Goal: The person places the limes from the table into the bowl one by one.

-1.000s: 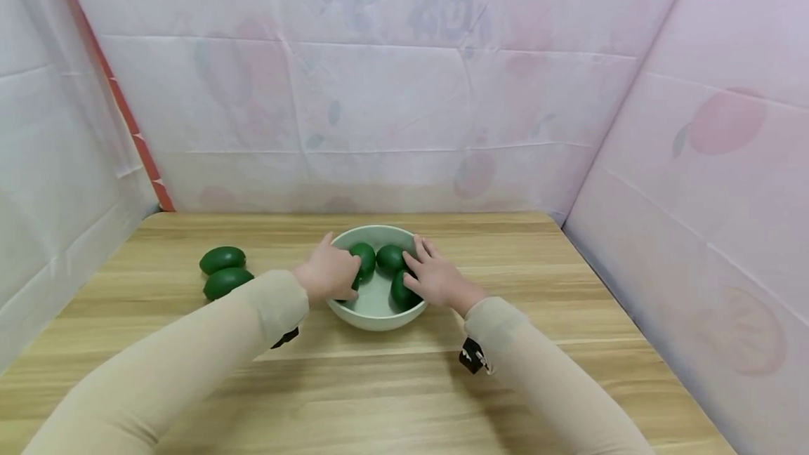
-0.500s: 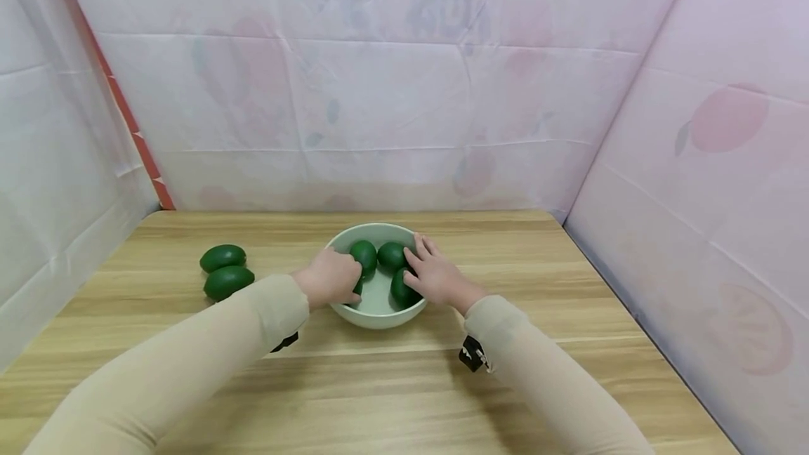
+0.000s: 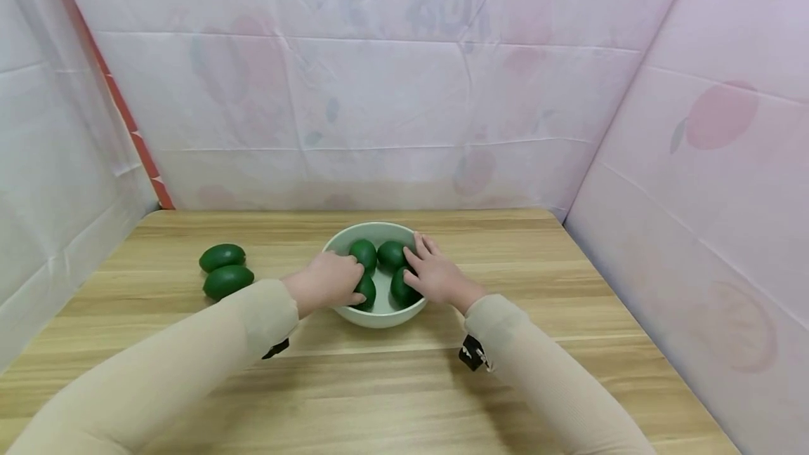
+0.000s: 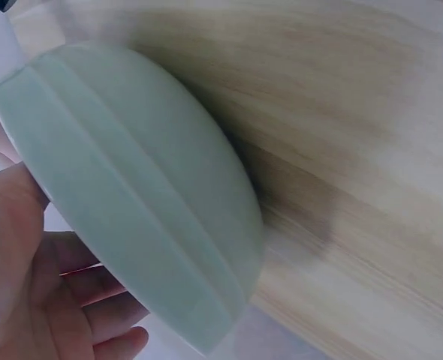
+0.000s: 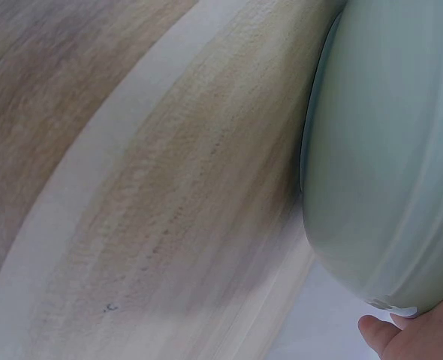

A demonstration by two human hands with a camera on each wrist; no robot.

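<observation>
Wooden table (image 3: pixel 537 314): both hands in bowl (image 3: pixel 379 317), on avocados.

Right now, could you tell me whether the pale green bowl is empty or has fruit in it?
It has fruit in it: the bowl holds four dark green fruits, with the left hand and right hand resting over them.

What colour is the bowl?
Pale green bowl, clearest in the left wrist view.

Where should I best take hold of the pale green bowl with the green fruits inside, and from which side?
Grip the bowl at its rim, one hand on each side. The outer wall curves smoothly down to the wooden table and has no handle, so the rim is likely the firmest hold. The left hand and right hand already flank it.
</observation>
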